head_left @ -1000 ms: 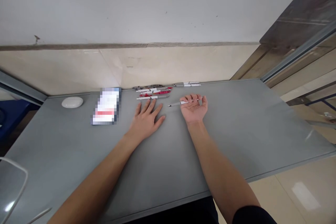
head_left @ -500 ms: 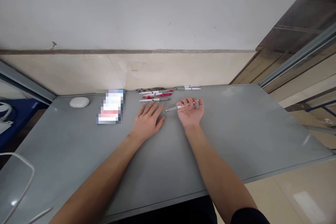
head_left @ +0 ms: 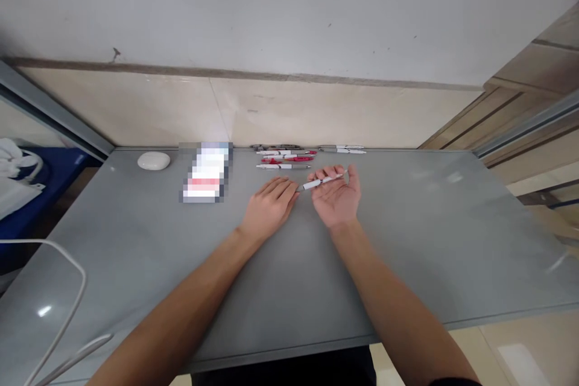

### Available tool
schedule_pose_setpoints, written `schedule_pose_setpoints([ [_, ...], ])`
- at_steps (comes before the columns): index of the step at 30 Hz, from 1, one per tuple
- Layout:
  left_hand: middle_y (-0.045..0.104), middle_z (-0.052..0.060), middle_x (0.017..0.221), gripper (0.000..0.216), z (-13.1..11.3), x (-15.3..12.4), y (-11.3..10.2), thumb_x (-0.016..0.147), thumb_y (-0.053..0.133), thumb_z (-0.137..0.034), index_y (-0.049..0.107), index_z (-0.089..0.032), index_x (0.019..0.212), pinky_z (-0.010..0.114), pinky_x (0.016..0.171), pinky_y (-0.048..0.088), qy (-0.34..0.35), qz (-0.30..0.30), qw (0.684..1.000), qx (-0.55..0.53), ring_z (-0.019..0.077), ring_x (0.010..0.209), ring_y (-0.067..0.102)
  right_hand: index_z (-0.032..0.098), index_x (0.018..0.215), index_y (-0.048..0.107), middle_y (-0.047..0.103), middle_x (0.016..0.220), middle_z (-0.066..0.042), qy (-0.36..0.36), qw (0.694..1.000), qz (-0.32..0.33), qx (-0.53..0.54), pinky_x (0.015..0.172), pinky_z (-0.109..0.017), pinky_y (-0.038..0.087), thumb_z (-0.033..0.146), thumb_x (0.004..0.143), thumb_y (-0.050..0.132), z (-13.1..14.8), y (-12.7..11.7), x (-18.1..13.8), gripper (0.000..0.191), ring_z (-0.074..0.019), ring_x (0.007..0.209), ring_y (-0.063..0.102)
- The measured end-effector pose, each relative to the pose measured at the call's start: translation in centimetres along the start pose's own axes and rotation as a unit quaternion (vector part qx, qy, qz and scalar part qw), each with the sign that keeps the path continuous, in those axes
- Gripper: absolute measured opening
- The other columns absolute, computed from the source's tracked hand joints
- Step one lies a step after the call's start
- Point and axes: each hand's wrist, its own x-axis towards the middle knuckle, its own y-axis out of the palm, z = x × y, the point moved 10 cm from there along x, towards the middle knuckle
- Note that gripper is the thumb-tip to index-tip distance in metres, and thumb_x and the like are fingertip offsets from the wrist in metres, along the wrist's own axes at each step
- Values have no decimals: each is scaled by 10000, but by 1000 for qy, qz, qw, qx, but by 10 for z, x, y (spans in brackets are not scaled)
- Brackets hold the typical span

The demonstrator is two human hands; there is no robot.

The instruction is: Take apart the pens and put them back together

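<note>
My right hand [head_left: 337, 196] lies palm up on the grey table [head_left: 407, 241], its fingers curled round a white pen [head_left: 322, 181] whose tip points left. My left hand [head_left: 270, 208] rests palm down just left of it, fingers stretched out and together, fingertips nearly touching the pen's tip. Behind both hands, several white and red pens [head_left: 286, 158] lie in rows along the far edge. Two more white pens [head_left: 344, 148] lie apart to their right.
A blurred rectangular card or box [head_left: 205, 172] lies left of the pens, and a white oval case [head_left: 154, 160] further left. A white cable [head_left: 63, 313] curves over the table's near left corner. A wall stands right behind the table.
My left hand has slid right and drawn its fingers together, closing up to the pen's tip. My right hand keeps the pen and has shifted slightly. The view has turned left.
</note>
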Motion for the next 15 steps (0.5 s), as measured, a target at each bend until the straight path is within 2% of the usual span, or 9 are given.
schedule_pose_setpoints([
  [2, 726, 93, 1031, 186, 1, 0, -1, 931, 506, -212, 644, -143, 1034, 360, 951, 533, -7, -3, 1000, 3, 224, 1046, 662, 238, 715, 563, 569, 716, 20, -30, 991, -25, -125, 840, -385, 504, 523, 857, 498, 15, -11, 3, 325, -144, 718, 586],
  [3, 727, 92, 1029, 184, 2, 0, -2, 932, 504, -215, 644, -147, 1031, 363, 944, 537, -11, -4, 1000, 6, 226, 1046, 664, 235, 760, 605, 619, 782, 2, -79, 973, -45, -214, 862, -386, 502, 510, 856, 514, 31, -15, 3, 305, -154, 774, 609],
  [4, 730, 89, 1023, 182, 3, 0, -2, 932, 503, -218, 644, -152, 1027, 366, 939, 540, -15, -5, 1000, 9, 227, 1045, 666, 232, 813, 640, 660, 864, -20, -135, 937, -55, -319, 889, -391, 495, 490, 867, 512, 48, -15, 0, 294, -169, 849, 626],
  [5, 732, 86, 1013, 181, 4, 0, -2, 933, 501, -219, 645, -155, 1022, 368, 936, 543, -18, -4, 1000, 10, 228, 1043, 667, 236, 883, 663, 686, 959, -39, -187, 885, -40, -425, 919, -400, 485, 458, 880, 508, 60, -7, -5, 271, -187, 935, 631],
  [7, 734, 86, 999, 179, 4, 1, -2, 934, 498, -220, 646, -156, 1012, 373, 938, 542, -21, -1, 1000, 14, 230, 1039, 670, 241, 1006, 676, 698, 1073, -60, -282, 741, 54, -606, 961, -404, 471, 366, 875, 551, 65, 21, -19, 220, -210, 1044, 620],
  [9, 733, 91, 1010, 182, 5, 1, -2, 934, 495, -220, 646, -153, 1010, 376, 952, 534, -21, 3, 1000, 17, 230, 1043, 669, 230, 1070, 670, 712, 1090, -59, -349, 605, 171, -695, 1031, -397, 441, 265, 881, 548, 49, 45, -39, 228, -206, 1089, 622],
  [11, 731, 91, 1024, 188, 4, 2, 0, 935, 488, -218, 646, -153, 1014, 379, 975, 519, -21, 11, 1000, 18, 230, 1055, 664, 221, 1130, 649, 715, 1118, -51, -381, 509, 239, -734, 1090, -385, 402, 180, 889, 513, 29, 53, -54, 280, -196, 1132, 619],
  [13, 731, 88, 1028, 197, 4, 1, 1, 939, 476, -213, 646, -154, 1018, 376, 990, 508, -23, 22, 999, 17, 226, 1067, 659, 228, 1160, 634, 711, 1144, -38, -386, 468, 256, -752, 1110, -381, 385, 131, 898, 468, 16, 54, -59, 325, -189, 1152, 616],
  [15, 729, 88, 1041, 212, 5, 1, 4, 946, 458, -216, 648, -157, 1019, 371, 990, 507, -29, 36, 999, 13, 223, 1076, 655, 246, 1141, 642, 713, 1143, -32, -366, 463, 251, -767, 1063, -372, 423, 120, 909, 430, 10, 52, -55, 338, -186, 1125, 630],
])
